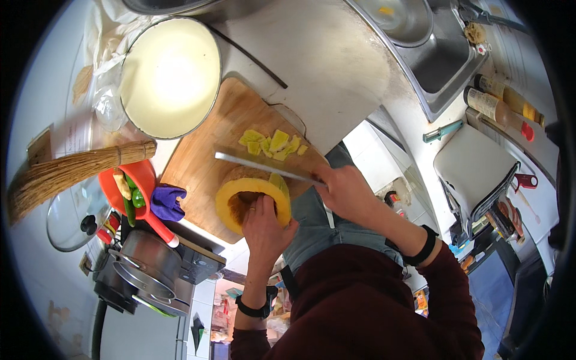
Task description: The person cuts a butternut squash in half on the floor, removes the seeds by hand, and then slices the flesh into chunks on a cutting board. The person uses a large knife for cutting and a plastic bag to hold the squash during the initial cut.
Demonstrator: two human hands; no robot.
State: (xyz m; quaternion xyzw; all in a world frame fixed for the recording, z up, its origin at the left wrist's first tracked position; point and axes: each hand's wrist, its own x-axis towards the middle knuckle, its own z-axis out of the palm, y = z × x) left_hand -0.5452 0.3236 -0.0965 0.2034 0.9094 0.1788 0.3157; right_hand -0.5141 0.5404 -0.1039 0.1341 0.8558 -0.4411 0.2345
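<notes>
A hollowed half of a yellow-fleshed squash (225, 202) stands on a wooden cutting board (198, 153), its cut face towards me. My left hand (267, 225) grips its rim, fingers inside the hollow and thumb outside. My right hand (344, 189) is closed round a large knife (265, 167), whose blade reaches over the top of the squash. By the blade, a strip of green-yellow rind (280, 182) shows at the squash's upper right edge. Several rind pieces (279, 140) lie on the board beyond the knife. The knife's handle is hidden in my hand.
A large cream basin (171, 81) overlaps the board's far left. Left are a straw brush (81, 173), an orange strainer (150, 211) with vegetables, a purple cloth (167, 202) and a steel pot (148, 256). A metal sink (443, 67) and glass bottles (488, 105) are at the right.
</notes>
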